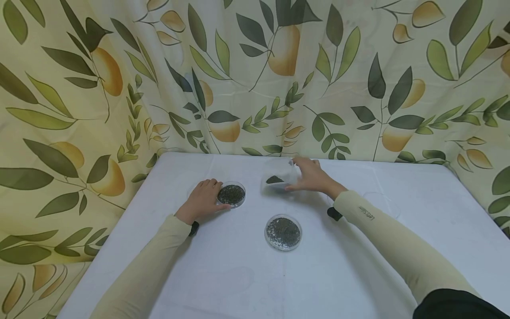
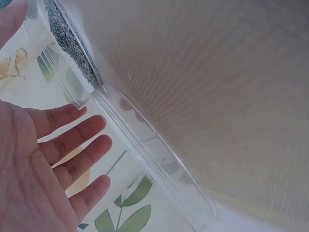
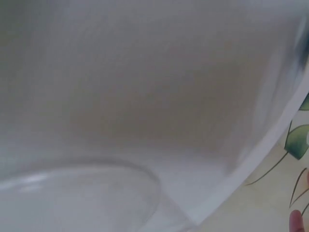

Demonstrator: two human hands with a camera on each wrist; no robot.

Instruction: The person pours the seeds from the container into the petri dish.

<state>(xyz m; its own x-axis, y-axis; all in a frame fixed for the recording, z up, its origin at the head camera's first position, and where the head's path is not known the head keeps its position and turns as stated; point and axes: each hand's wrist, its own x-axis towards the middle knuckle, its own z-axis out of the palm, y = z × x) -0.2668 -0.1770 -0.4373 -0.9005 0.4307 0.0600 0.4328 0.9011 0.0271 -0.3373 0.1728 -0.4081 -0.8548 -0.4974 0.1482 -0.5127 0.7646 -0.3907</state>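
My left hand (image 1: pixel 204 198) spans the side of a clear petri dish (image 1: pixel 232 195) of dark granules, its thumb at the near edge and fingers at the far one. In the left wrist view, the rim of a clear round dish (image 2: pixel 164 157) stretches beyond the fingertips. At the table's far side my right hand (image 1: pixel 312 177) grips a translucent, whitish plastic bag (image 1: pixel 292 173), tilted, with a small heap of dark granules (image 1: pixel 275 179) inside. The right wrist view is blurred; a fingertip (image 3: pixel 296 221) shows at its right edge.
Closer to me stands another petri dish (image 1: pixel 283 232), filled with grey, glittery granules. A faint clear circular rim (image 1: pixel 392 201) lies beyond the right forearm. The white table (image 1: pixel 223 274) ends at a leaf-and-fruit patterned curtain (image 1: pixel 255 110).
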